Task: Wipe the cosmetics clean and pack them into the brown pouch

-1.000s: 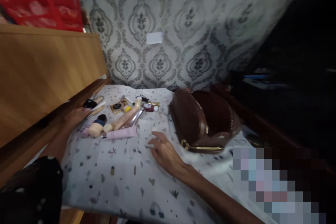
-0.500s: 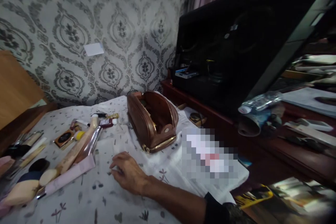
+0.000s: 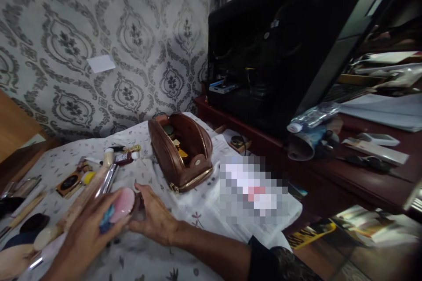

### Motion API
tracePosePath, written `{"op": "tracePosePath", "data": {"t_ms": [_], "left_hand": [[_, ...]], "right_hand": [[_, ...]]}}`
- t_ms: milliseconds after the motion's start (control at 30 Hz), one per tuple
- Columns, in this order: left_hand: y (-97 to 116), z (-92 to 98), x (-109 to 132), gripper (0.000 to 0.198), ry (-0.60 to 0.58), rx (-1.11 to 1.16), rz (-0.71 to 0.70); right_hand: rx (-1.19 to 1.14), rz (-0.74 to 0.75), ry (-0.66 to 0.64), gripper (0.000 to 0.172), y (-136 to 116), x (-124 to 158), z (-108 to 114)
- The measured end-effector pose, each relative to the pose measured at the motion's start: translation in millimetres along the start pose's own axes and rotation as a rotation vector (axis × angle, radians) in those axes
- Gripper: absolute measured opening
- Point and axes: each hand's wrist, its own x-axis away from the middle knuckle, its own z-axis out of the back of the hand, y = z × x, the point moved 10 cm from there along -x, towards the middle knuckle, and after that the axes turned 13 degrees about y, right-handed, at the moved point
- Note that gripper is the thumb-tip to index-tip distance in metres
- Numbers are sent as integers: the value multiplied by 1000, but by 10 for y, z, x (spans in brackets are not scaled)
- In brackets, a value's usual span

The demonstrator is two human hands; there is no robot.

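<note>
My left hand [image 3: 82, 224] has its fingers closed round a round, shiny pink compact [image 3: 123, 205] with a bluish patch beside it. From the other side my right hand [image 3: 154, 216] curves its thumb and fingers about the compact's right edge, seeming to grip it too; part of that contact is blurred. Behind the hands a brown leather cosmetic bag [image 3: 165, 153] stands with its zipped top open, and gold-coloured items [image 3: 180, 151] show inside. Tubes and make-up lie left of the bag, among them a bronze compact [image 3: 69, 183] and a dark red bottle [image 3: 125, 158].
Brushes [image 3: 24, 213] lie at the left on a patterned white cloth [image 3: 145, 261]. To the right are a pixelated packet [image 3: 257, 191], a large black television [image 3: 260, 57] and a plastic bottle [image 3: 313, 116] on a dark red cabinet. Patterned wallpaper [image 3: 135, 39] covers the wall behind.
My left hand has come into view from the lower left with the pink compact. My right hand has turned and now meets it. The whole view has shifted slightly.
</note>
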Motion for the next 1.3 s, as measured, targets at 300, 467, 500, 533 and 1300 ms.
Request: {"op": "tracePosePath", "data": {"t_ms": [300, 467, 500, 533, 1300], "left_hand": [[413, -31, -140, 38, 76, -116, -207], [648, -64, -222, 36, 183, 17, -201], [679, -103, -229, 36, 185, 54, -189], [699, -148, -230, 37, 181, 91, -177], [-282, -575, -108, 47, 119, 621, 684]], "right_hand": [[48, -143, 107, 92, 128, -102, 183], [113, -65, 85, 97, 92, -121, 185], [127, -23, 72, 97, 70, -119, 172], [145, 9, 61, 98, 58, -115, 159], [384, 271, -36, 89, -78, -47, 14]]}}
